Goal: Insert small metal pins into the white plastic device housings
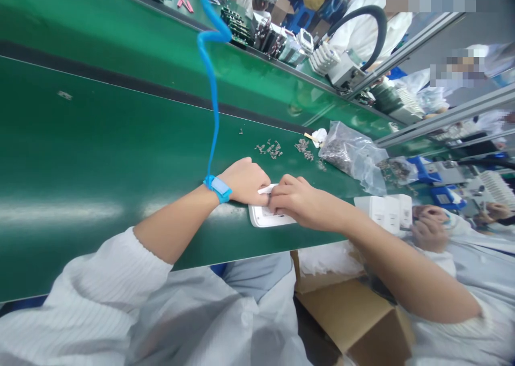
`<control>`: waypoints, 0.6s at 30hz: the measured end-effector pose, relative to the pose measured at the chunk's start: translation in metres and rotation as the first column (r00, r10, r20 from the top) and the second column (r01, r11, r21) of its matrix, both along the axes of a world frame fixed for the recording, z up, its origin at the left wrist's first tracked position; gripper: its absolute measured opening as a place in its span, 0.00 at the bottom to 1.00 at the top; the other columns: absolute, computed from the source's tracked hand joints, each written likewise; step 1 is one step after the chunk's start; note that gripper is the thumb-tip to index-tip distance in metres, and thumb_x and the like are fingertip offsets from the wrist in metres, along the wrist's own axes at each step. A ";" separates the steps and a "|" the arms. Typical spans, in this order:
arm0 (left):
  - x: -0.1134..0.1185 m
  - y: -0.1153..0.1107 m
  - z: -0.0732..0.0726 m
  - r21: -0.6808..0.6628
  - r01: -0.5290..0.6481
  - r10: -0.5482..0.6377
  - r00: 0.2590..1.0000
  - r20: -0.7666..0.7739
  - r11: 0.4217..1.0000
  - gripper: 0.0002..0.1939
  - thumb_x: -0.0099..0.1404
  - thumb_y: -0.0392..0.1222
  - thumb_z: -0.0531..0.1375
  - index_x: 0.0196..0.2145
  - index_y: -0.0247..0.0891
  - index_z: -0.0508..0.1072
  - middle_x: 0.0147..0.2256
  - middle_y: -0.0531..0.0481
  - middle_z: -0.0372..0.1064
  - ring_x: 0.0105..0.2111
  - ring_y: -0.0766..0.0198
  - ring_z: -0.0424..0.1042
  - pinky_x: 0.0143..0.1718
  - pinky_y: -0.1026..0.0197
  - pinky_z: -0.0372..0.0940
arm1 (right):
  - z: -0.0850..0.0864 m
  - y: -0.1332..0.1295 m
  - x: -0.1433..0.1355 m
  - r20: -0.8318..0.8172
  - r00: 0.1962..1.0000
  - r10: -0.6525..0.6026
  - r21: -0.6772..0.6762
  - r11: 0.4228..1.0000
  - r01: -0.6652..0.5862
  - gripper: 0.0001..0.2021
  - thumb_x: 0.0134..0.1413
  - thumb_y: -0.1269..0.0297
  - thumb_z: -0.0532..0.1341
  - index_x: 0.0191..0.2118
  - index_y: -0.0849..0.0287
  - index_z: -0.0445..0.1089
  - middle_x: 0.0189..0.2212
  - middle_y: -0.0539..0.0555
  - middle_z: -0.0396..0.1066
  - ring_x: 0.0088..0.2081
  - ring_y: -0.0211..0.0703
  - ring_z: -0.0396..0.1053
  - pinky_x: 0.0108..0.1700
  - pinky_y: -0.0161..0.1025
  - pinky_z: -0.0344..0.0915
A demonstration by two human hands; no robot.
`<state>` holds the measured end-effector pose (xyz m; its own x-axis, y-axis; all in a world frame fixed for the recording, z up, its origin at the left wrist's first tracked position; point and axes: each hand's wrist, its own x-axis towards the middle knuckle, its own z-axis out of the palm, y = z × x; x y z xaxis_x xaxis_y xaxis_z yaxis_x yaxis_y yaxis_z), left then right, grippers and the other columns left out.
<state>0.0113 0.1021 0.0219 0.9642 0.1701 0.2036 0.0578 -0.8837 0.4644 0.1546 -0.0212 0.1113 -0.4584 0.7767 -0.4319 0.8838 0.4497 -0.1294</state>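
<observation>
Green worktop (120, 162) is spread across the frame, with an opened cardboard box (341, 309) set below its near edge at lower centre-right. Close to that edge, at the centre, a white casing (261, 220) is rested on the worktop, partly covered by both hands. The left hand (245, 182) is mostly curled, its thumb side set against the casing; the right hand (295, 199) is bent over it with fingers bunched together. Whether anything is pinched in either cannot be told, since the fingertips are hidden. If pressure were applied unevenly, the casing could be tipped or slid, and over the near edge it might be dropped. By the wrist strap (219, 189), a blue coiled cord (213, 81) is held to the left wrist; it could be snagged if the arm were swung far. Beyond the hands, loose metal pieces (271, 149) are scattered and could be swept away by a sleeve or lost inside the casing. Farther right, a plastic bag (348, 148) is laid; if knocked, its contents might be spilled. Circuit boards (237, 27) are lined up at the top.
</observation>
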 end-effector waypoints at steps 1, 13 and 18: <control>0.000 0.000 0.000 0.000 0.001 -0.001 1.000 -0.001 1.000 0.17 0.56 0.50 0.57 0.17 0.38 0.64 0.19 0.50 0.67 0.24 0.63 0.65 0.31 0.56 0.45 | -0.001 0.001 -0.001 0.003 1.000 0.000 -0.002 1.000 0.000 0.15 0.58 0.83 0.54 0.39 0.57 0.73 0.39 0.55 0.73 0.42 0.47 0.56 0.37 0.41 0.46; -0.001 0.001 0.001 0.007 0.010 -0.010 1.000 -0.009 1.000 0.16 0.57 0.50 0.56 0.17 0.38 0.64 0.20 0.49 0.69 0.25 0.62 0.65 0.31 0.56 0.44 | -0.005 -0.011 0.000 -0.213 0.975 -0.059 0.135 0.987 0.089 0.08 0.65 0.67 0.57 0.41 0.61 0.73 0.39 0.58 0.72 0.42 0.48 0.64 0.45 0.44 0.61; 0.000 0.002 0.000 0.002 0.004 -0.004 1.000 -0.022 1.000 0.15 0.55 0.48 0.56 0.17 0.37 0.64 0.21 0.49 0.69 0.24 0.62 0.63 0.31 0.55 0.44 | -0.015 -0.029 0.006 -0.175 0.985 -0.001 0.197 0.980 0.036 0.11 0.61 0.59 0.64 0.42 0.62 0.72 0.44 0.61 0.70 0.46 0.53 0.63 0.48 0.50 0.63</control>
<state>0.0109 0.1039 0.0219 0.9690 0.1661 0.1829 0.0647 -0.8850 0.4610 0.1603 -0.0507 0.0964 -0.4973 0.8479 -0.1836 0.8641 0.4655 -0.1913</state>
